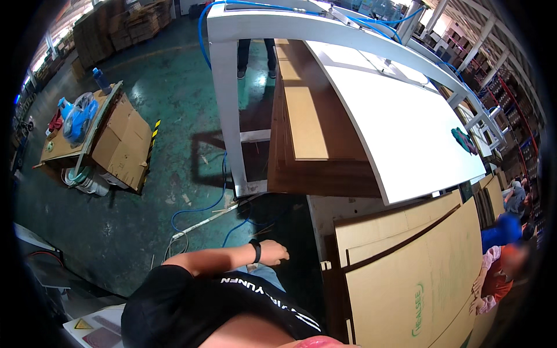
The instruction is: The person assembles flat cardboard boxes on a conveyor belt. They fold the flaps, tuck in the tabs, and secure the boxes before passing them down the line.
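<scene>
My left hand (272,253), with a black band on its wrist, hangs in front of my body above the dark floor. Its fingers are loosely curled in, and no object shows in them. My right hand is out of the picture. Beyond my left hand, a white metal frame (226,104) arches over a stack of brown boards (325,177). A large white panel (400,122) lies on top of the stack, with a small dark green and purple item (464,141) at its right side. Flat cardboard sheets (406,272) lie nearer, to the right of my hand.
A co-worker in red (499,278) touches the cardboard's right edge. Another person's legs (255,58) stand behind the frame. Blue hoses (200,209) and a pale bar (203,222) lie on the floor. A cardboard-sided table (122,139) with blue bags (79,116) stands left.
</scene>
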### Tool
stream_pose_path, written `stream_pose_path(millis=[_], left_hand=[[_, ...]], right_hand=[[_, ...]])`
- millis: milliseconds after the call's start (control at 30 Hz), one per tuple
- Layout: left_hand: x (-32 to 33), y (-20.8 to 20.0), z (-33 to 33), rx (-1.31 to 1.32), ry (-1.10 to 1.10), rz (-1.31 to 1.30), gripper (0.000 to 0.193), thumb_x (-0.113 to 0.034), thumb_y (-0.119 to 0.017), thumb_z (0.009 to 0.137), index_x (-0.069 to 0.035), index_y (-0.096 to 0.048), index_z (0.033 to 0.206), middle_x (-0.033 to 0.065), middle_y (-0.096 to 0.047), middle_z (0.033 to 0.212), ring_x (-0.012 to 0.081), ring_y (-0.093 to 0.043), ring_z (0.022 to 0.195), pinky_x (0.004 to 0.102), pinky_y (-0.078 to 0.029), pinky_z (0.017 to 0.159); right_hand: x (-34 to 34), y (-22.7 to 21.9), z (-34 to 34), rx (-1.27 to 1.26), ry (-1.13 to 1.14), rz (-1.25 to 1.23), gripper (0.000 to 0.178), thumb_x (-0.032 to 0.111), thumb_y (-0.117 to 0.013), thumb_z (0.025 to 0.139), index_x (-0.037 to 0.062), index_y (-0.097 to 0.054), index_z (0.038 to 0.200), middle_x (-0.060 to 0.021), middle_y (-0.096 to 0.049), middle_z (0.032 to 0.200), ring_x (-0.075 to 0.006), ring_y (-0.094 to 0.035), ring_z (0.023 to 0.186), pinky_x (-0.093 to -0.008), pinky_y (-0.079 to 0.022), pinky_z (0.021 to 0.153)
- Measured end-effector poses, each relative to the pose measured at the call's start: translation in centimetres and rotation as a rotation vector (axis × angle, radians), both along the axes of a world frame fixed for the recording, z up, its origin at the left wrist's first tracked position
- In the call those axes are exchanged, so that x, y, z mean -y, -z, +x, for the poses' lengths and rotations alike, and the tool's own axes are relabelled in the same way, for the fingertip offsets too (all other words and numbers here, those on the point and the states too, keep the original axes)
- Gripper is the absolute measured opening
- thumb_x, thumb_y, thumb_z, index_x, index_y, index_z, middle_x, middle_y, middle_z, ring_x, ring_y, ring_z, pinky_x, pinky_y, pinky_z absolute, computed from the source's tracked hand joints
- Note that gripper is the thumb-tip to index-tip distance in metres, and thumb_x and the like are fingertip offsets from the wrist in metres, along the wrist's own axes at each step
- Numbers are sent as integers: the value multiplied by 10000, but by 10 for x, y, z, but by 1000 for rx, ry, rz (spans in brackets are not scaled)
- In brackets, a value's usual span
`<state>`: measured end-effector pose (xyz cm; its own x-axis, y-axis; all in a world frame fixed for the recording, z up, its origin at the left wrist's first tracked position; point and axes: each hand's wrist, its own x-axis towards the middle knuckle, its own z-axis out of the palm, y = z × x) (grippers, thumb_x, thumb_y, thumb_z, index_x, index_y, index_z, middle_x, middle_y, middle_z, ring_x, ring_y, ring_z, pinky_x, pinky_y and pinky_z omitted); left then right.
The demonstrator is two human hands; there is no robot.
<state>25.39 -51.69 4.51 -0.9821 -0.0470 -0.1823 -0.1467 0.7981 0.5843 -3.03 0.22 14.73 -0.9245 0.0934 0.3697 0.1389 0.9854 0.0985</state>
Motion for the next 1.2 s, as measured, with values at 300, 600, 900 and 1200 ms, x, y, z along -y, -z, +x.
stream_pose_path(millis=[300, 600, 900, 1200], left_hand=[[99, 28, 39, 148, 11, 55, 410, -130, -586, 755, -82, -627, 1160, 146, -645, 1110, 313, -604, 1040, 422, -484, 896], [230, 29, 104, 59, 14, 53, 392, -152, -621, 762, -77, -632, 1147, 140, -653, 1091, 307, -607, 1044, 419, -491, 884], [327, 44, 187, 65, -252, 44, 371, -170, -608, 745, -72, -648, 1101, 170, -652, 1020, 333, -630, 940, 444, -508, 819], [278, 88, 225, 19, -72, 348, 345, -173, -595, 753, -94, -656, 1083, 186, -673, 941, 368, -633, 924, 467, -498, 800]], right_hand=[[101, -15, 43, -52, -67, -95, 389, 329, -507, 923, 10, -534, 1145, -123, -557, 1099, -236, -528, 1028, -352, -432, 881], [335, 21, 115, 150, -516, -344, 316, 268, -548, 907, -2, -564, 1071, -98, -584, 1004, -205, -559, 942, -320, -450, 834], [458, 133, 228, 878, -414, -658, 250, 211, -587, 892, -13, -593, 1003, -75, -610, 915, -177, -587, 861, -291, -467, 791], [439, 190, 262, 1181, -144, -615, 187, 154, -626, 877, -24, -621, 935, -52, -636, 827, -148, -615, 780, -261, -483, 747]])
